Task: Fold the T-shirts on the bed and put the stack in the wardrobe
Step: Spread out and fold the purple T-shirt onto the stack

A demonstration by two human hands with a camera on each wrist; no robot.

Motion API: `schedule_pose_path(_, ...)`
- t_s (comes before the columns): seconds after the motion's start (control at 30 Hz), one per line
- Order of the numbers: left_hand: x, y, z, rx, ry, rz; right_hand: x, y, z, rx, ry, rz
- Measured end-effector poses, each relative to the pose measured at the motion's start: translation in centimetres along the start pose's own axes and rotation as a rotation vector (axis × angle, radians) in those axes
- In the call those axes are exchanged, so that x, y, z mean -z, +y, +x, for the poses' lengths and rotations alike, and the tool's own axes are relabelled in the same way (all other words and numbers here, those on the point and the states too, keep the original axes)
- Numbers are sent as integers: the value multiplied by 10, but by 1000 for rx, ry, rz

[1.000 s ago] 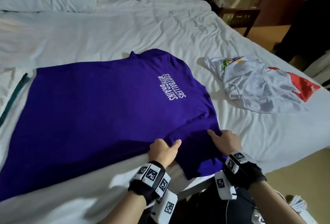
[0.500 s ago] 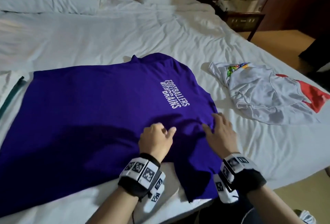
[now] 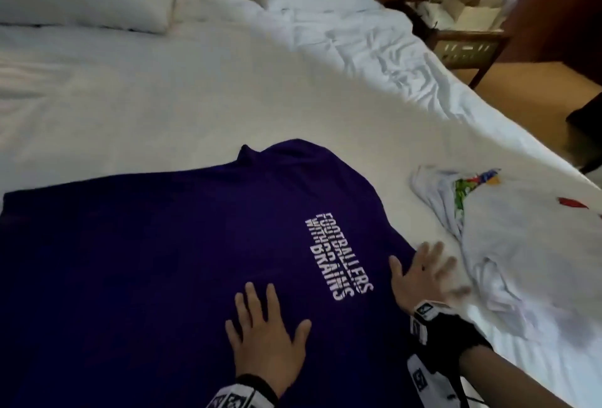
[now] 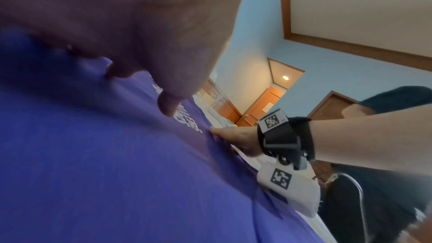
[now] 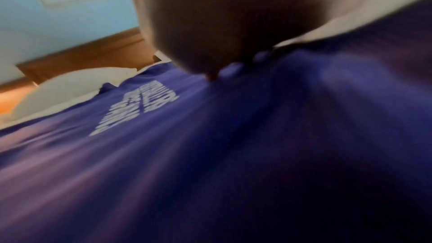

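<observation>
Two hands lie flat on a dark purple cotton T-shirt (image 3: 156,261) spread across the white-sheeted bed (image 3: 195,98). The left hand (image 3: 265,339) rests palm down with straight, spread fingers on the shirt's near part, just below the white printed lettering (image 3: 338,264). The right hand (image 3: 420,277), somewhat blurred, has its fingers splayed wide at the shirt's right edge, its thumb on the purple cloth and its outer fingers reaching over the sheet. Neither hand grips anything. The left wrist view shows the right hand (image 4: 236,139) low against the purple cloth (image 4: 117,173). Just beside the purple shirt to the right sits a crumpled pile of white T-shirts (image 3: 508,254), with a colourful print and a bit of red cloth (image 3: 571,203) showing. Two white pillows (image 3: 84,4) lie at the head of the bed, and a dark wooden bedside stand (image 3: 469,46) stands past its far right corner.
</observation>
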State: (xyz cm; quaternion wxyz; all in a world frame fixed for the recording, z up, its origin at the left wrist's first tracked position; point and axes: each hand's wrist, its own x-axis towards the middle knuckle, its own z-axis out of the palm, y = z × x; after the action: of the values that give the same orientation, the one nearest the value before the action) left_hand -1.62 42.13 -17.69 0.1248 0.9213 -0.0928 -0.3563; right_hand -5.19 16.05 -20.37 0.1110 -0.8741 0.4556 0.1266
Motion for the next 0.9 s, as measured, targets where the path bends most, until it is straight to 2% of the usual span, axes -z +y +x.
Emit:
schedule_pose_path(0.03, 16, 3, 10, 3, 25, -19, 4, -16, 2, 83, 20, -48)
schedule_pose_path(0.17, 65, 19, 76, -139, 186, -2, 1, -94, 8, 724, -102, -79)
schedule_pose_path(0.2, 74, 21, 95, -180, 200, 30, 0, -109, 14, 818, -129, -109)
schedule_pose_path(0.23, 83, 20, 113, -214, 205, 77, -4, -118, 28, 849, -140, -158)
schedule_pose_path(0.27, 91, 16, 129, -234, 202, 131, -7, -123, 43, 814, -120, -185)
schedule_pose_path(0.3, 100, 9, 144, -234, 196, 175, -9, -124, 62, 708, -75, -182)
schedule_pose_path(0.37, 117, -9, 167, -163, 225, 174, -3, -121, 100, 326, 10, -36)
schedule_pose_path(0.4, 128, -16, 174, -109, 276, 122, 6, -121, 117, 123, 8, 80)
schedule_pose_path(0.43, 141, -20, 180, -64, 352, 49, 15, -123, 132, -10, 14, 160)
schedule_pose_path(0.47, 155, -20, 186, -42, 450, -17, 24, -128, 143, -47, 58, 193)
schedule_pose_path(0.5, 172, -16, 194, -43, 552, -54, 31, -138, 153, 17, 139, 206)
schedule_pose_path(0.57, 205, -6, 216, -82, 680, -84, 44, -170, 167, 337, 256, 306)
schedule_pose_path(0.6, 221, 0, 229, -98, 689, -96, 50, -190, 173, 467, 232, 363)
schedule_pose_path(0.63, 234, 6, 243, -91, 658, -102, 56, -211, 176, 523, 173, 399)
schedule_pose_path(0.67, 244, 11, 256, -46, 586, -85, 62, -231, 180, 521, 105, 406)
schedule_pose_path(0.77, 255, 26, 285, 108, 293, 24, 73, -284, 197, 366, -99, 327)
schedule_pose_path(0.83, 254, 33, 291, 140, 203, 37, 75, -307, 205, 352, -194, 216)
schedule_pose_path(0.9, 251, 35, 295, 156, 144, 25, 76, -318, 211, 413, -247, 167)
